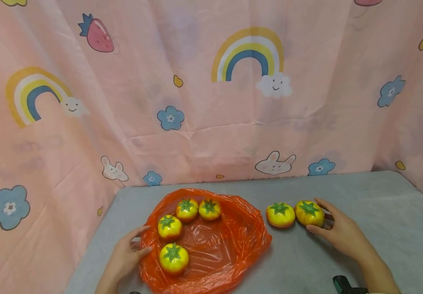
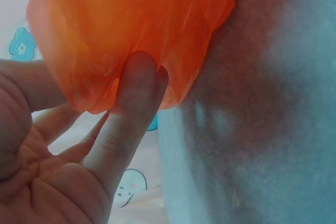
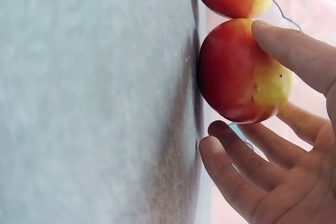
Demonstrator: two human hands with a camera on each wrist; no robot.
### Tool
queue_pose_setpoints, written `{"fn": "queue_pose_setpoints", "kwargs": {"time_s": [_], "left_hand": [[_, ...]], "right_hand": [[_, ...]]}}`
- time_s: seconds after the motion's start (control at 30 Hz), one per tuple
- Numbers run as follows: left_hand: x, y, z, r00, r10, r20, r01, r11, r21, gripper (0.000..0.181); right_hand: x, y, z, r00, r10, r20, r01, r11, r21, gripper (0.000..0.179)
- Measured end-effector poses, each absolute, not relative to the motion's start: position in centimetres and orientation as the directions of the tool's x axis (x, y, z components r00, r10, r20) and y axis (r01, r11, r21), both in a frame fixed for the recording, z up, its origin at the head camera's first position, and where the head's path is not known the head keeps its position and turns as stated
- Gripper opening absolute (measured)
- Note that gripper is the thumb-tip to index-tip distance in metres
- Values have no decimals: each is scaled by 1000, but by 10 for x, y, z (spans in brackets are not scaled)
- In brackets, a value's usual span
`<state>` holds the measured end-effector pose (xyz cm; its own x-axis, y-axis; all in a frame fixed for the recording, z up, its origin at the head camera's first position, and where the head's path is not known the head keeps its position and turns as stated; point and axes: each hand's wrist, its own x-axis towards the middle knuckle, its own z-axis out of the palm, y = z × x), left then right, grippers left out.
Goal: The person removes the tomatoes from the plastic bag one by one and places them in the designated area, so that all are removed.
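Observation:
An orange-red plastic bag [image 1: 211, 245] lies spread on the table with its mouth up. Several yellow-and-red tomatoes [image 1: 173, 258] with green star-shaped tops sit inside it, along its left and far side. My left hand [image 1: 124, 253] holds the bag's left edge, with thumb and fingers on either side of the film [image 2: 121, 35]. To the right of the bag, two more tomatoes stand side by side. My right hand [image 1: 343, 232] has its thumb and a finger round the right-hand tomato [image 3: 236, 72]; the other fingers are spread apart. The left-hand tomato [image 1: 280, 215] is right beside it.
The grey table [image 1: 391, 212] reaches back to a pink cloth [image 1: 196, 151] printed with rainbows, rabbits and flowers, hanging behind and at the sides. A dark object [image 1: 343, 284] shows at the front by my right wrist.

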<state>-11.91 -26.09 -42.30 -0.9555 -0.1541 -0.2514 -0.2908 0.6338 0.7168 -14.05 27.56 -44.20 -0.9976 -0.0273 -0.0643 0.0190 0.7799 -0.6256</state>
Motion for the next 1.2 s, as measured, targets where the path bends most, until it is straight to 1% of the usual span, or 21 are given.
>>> {"fn": "queue_pose_setpoints", "kwargs": {"time_s": [0.2, 0.33, 0.47, 0.57, 0.67, 0.8, 0.97, 1.1, 1.2], "left_hand": [[-121, -262, -420, -960, -145, -240, -276, 640, 718, 57], [-120, -263, -418, -963, -140, -229, -264, 643, 719, 57], [-118, -265, -418, -966, -129, -223, -253, 641, 725, 57], [-116, -264, -419, -967, -128, -222, -252, 636, 730, 58], [-115, -264, -419, -964, -138, -227, -262, 632, 729, 58], [-116, -262, -419, -961, -149, -233, -273, 641, 717, 58], [-117, -259, -419, -962, -147, -231, -270, 660, 701, 59], [-118, -258, -419, -959, -153, -238, -278, 658, 699, 58], [-117, -259, -419, -959, -153, -240, -280, 656, 701, 59]], "right_hand": [[-143, 276, -435, -998, -25, -56, 13, 803, -595, 101], [-140, 267, -421, -999, -15, -40, 10, 824, -566, 103], [-133, 244, -398, -998, -39, 44, -57, 824, -563, 97], [-129, 218, -378, -984, -109, 141, -170, 811, -560, 88], [-129, 190, -361, -960, -194, 200, -276, 767, -579, 79], [-135, 152, -345, -935, -306, 181, -350, 707, -615, 69], [-143, 108, -334, -900, -422, 111, -383, 641, -666, 57], [-157, 80, -341, -845, -527, 85, -434, 585, -686, 49], [-169, 65, -354, -812, -580, 66, -454, 556, -696, 49]]}}
